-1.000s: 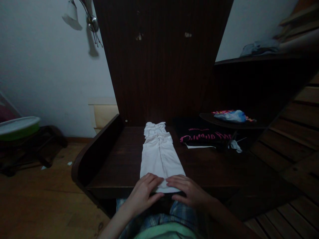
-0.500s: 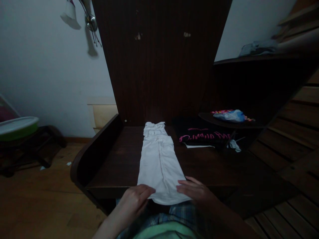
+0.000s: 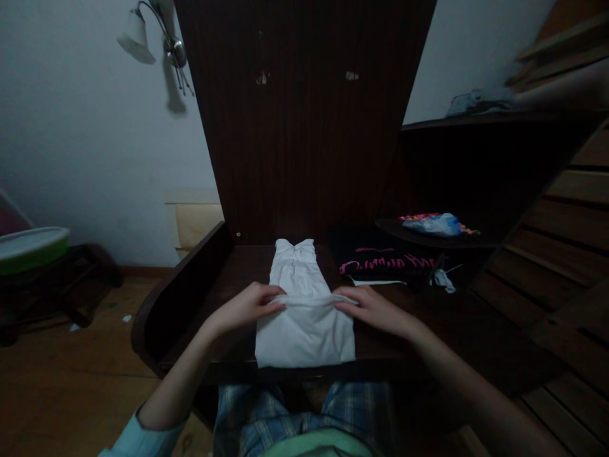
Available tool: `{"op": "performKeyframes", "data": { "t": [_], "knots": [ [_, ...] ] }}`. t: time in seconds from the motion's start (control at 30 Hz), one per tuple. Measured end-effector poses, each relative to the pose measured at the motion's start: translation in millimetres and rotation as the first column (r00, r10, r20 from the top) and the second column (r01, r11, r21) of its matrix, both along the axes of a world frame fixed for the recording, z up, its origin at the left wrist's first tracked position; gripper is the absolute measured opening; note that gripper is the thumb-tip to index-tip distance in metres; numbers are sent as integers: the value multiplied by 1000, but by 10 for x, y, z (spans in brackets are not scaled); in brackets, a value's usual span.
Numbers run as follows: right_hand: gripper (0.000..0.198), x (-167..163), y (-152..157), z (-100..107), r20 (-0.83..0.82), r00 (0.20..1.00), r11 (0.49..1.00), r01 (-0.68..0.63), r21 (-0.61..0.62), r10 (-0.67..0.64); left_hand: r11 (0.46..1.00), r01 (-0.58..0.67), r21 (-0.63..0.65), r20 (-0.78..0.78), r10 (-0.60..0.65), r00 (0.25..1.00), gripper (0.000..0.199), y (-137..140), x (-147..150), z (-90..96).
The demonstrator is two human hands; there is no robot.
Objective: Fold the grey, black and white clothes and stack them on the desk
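A white garment, perhaps a shirt, lies in a narrow strip on the dark wooden desk. Its near end is turned back over itself, and the turned edge runs across the middle of the strip. My left hand pinches that edge at its left corner, thumb below and fingers above. At the right corner, my right hand grips the same edge between thumb and fingers. The far end of the garment, with a V-shaped opening, lies flat near the desk's back panel.
A folded black garment with pink lettering lies at the back right. Above it, a small shelf bears a blue-and-white plastic bag. A raised side board bounds the desk's left. A wall lamp hangs at upper left.
Both hands have moved away from me, carrying the garment's near hem up and over onto its middle. The strip now looks shorter, with a fold along the desk's front edge.
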State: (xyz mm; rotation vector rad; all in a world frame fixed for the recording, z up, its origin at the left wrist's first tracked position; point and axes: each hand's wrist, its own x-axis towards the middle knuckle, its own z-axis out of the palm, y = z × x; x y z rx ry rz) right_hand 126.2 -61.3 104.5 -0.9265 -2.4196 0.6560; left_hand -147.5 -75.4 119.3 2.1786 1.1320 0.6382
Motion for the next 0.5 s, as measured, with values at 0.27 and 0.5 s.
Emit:
{"op": "performKeyframes", "data": {
  "t": [0.27, 0.5],
  "knots": [
    [33, -341, 963, -758, -109, 909, 915, 399, -60, -403, 948, -318, 2, 260, 307, 915, 52, 1109, -104, -958],
    [33, -333, 992, -1045, -303, 859, 908, 411, -75, -414, 920, -392, 26, 422, 345, 838, 43, 1163, -182, -1234]
  ]
}}
